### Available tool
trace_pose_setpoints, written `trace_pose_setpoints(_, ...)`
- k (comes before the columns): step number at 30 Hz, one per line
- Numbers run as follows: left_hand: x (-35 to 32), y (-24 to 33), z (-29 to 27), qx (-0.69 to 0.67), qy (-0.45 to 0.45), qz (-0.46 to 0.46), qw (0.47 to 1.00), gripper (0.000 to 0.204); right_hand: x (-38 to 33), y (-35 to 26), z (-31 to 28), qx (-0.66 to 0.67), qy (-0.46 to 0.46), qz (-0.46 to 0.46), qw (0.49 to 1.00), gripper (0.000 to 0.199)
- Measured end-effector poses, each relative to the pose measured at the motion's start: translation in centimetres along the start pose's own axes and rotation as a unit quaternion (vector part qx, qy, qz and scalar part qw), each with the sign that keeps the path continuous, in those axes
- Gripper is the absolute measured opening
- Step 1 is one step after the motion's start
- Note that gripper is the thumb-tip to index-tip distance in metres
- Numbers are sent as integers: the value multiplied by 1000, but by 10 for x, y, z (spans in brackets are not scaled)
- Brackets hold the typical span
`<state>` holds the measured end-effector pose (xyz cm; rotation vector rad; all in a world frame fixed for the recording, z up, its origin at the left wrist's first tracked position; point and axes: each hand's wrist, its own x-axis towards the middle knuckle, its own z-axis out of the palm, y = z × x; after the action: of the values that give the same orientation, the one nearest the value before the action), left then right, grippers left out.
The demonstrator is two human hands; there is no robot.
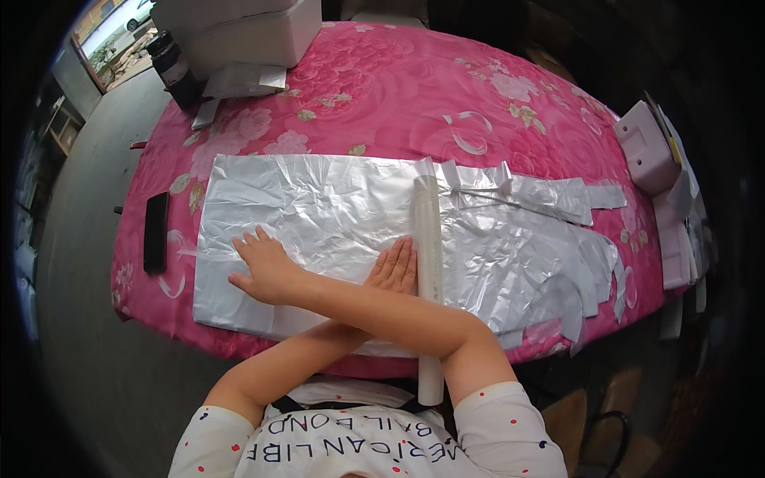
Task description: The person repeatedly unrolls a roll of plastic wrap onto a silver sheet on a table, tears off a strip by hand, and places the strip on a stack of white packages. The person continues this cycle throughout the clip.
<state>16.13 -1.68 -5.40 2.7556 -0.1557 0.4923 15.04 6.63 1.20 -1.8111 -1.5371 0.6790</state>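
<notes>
Head-worn fisheye camera, facing down over cloth-covered table (374,103), close above

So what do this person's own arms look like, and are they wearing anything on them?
Short white sleeves with scattered red and dark marks cover the upper arms. The forearms are bare. Neither the left fingers nor the right fingers wear gloves. The left wrist is hidden.
</notes>
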Motion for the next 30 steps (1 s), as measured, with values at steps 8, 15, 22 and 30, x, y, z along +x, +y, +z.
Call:
trace_pose_setpoints(8, 57, -41, -35, -560, 119, -201, 795, 56, -189, 67, -125, -115, 241, -79, 960, 36)
trace_pose_setpoints(15, 92, -51, -30, -777, 35, -349, 523, 61, -241, 101, -133, -241, 30, -50, 969, 63)
trace_pose_setpoints(22, 32, -76, -99, -617, 141, -311, 709, 48, -160, 71, -91, -254, 11, -156, 954, 65)
trace_pose_setpoints(30, -146, -134, -194, -509, 240, -384, 732, 48, -58, -28, -25, 49, -129, -297, 945, 47)
